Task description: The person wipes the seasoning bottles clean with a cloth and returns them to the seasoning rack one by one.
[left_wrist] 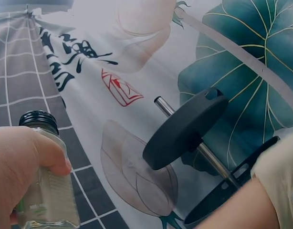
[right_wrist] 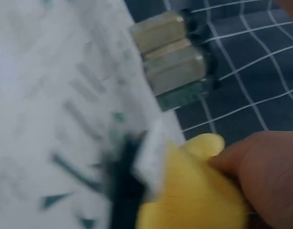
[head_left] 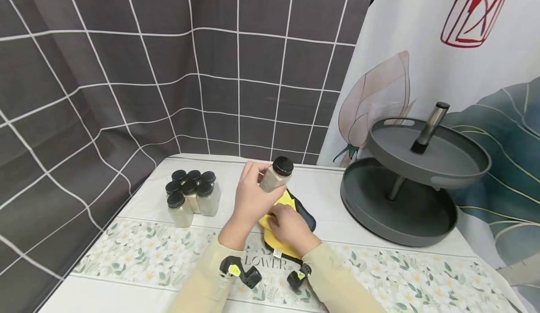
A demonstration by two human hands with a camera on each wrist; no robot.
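Observation:
My left hand (head_left: 249,198) holds up a clear glass spice jar (head_left: 272,181) with a black screw lid. In the left wrist view, the thumb wraps the front of this jar (left_wrist: 53,195), which has a pale filling and a small green-marked label. The right hand (head_left: 293,228) is just below and to the right, its fingers gripping a yellow cloth (head_left: 275,242) with black edging and a white tag. In the right wrist view the cloth (right_wrist: 189,195) bunches under the fingertips and is blurred.
Several similar black-lidded jars (head_left: 208,202) stand in a cluster to the left. On the right stands a dark grey two-tier round tray (head_left: 447,151) with a metal post. A flower-patterned cover (head_left: 143,252) lies over the table; a gridded curtain (head_left: 219,55) hangs behind.

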